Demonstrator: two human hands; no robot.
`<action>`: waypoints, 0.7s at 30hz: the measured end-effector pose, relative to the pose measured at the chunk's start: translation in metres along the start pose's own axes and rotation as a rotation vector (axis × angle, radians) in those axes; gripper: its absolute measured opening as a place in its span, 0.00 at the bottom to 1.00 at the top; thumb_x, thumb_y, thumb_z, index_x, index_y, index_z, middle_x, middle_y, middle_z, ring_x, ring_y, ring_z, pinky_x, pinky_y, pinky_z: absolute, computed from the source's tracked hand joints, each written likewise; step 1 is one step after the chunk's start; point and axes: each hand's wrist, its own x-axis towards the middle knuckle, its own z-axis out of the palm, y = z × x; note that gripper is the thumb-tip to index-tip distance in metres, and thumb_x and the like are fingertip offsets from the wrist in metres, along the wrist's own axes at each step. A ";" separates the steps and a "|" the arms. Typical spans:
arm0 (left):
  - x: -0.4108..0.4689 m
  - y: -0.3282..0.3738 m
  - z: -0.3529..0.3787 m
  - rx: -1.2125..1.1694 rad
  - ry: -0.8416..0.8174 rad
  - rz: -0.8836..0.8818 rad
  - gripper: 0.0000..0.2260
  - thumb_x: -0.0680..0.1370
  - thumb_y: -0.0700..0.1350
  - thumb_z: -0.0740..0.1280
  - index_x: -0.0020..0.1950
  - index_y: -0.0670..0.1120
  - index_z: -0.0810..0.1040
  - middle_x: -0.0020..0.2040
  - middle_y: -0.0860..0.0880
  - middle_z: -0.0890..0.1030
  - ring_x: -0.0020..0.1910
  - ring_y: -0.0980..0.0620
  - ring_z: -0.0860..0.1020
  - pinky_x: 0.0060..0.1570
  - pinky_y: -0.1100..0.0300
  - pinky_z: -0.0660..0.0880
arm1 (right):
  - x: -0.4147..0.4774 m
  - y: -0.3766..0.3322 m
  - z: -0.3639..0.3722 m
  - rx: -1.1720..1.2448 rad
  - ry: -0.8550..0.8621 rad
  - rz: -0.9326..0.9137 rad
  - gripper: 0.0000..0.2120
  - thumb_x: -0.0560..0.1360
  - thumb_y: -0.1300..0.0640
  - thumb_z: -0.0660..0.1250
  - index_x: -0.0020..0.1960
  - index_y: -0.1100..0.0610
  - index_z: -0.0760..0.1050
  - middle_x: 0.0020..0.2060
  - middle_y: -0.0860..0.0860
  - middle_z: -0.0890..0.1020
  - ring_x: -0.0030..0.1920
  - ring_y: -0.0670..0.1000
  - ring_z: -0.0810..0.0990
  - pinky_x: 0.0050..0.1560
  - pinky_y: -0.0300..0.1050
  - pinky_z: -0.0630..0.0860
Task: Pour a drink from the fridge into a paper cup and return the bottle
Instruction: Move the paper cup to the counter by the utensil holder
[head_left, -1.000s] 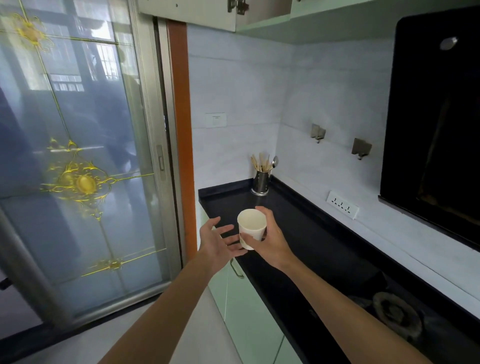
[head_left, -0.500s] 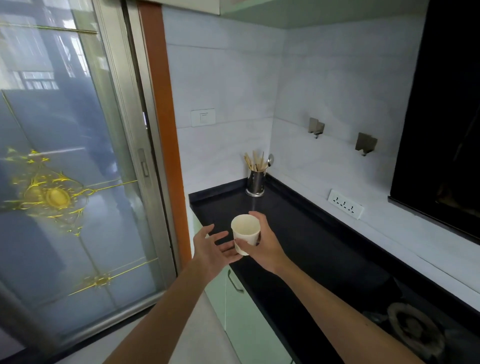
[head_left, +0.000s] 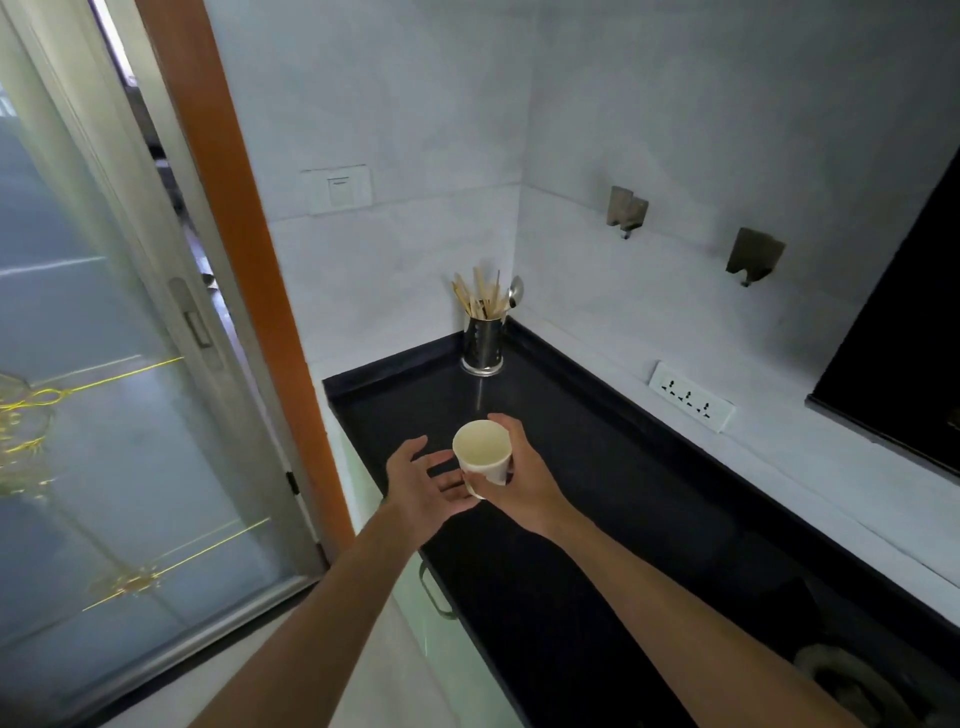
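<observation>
A white paper cup (head_left: 481, 453) is upright and empty, held just above the black countertop (head_left: 597, 493) near its left end. My right hand (head_left: 524, 480) grips the cup from the right, fingers curled round its side. My left hand (head_left: 423, 480) is spread with straight fingers just left of the cup, its fingertips close under the cup's base. No bottle or fridge is in view.
A steel holder with chopsticks and a spoon (head_left: 484, 340) stands in the counter's back corner. A wall socket strip (head_left: 690, 396) sits to the right, a gas burner (head_left: 852, 686) at lower right. A glass sliding door (head_left: 104, 415) fills the left; green cabinet fronts (head_left: 441, 623) lie below the counter.
The view has tilted down and come closer to the counter. The cup and both hands stay together, lowered towards the countertop's left end.
</observation>
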 end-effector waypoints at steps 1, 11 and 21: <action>0.009 -0.001 0.007 0.002 -0.004 -0.013 0.24 0.79 0.53 0.61 0.67 0.37 0.70 0.65 0.32 0.74 0.61 0.31 0.75 0.57 0.38 0.72 | 0.004 0.006 -0.006 0.003 0.008 0.008 0.37 0.71 0.55 0.77 0.72 0.45 0.60 0.59 0.42 0.73 0.60 0.42 0.75 0.57 0.42 0.78; 0.076 -0.023 0.062 0.095 -0.038 -0.141 0.24 0.79 0.52 0.61 0.69 0.36 0.71 0.66 0.30 0.73 0.64 0.30 0.74 0.61 0.35 0.71 | 0.025 0.064 -0.064 -0.010 0.079 0.090 0.36 0.71 0.54 0.77 0.71 0.48 0.60 0.59 0.41 0.74 0.59 0.41 0.76 0.56 0.39 0.77; 0.133 -0.043 0.081 0.300 -0.074 -0.277 0.23 0.80 0.51 0.59 0.69 0.36 0.71 0.66 0.30 0.73 0.65 0.29 0.72 0.61 0.35 0.69 | 0.020 0.107 -0.067 -0.001 0.266 0.271 0.35 0.70 0.54 0.77 0.69 0.42 0.60 0.57 0.39 0.74 0.59 0.41 0.75 0.55 0.37 0.77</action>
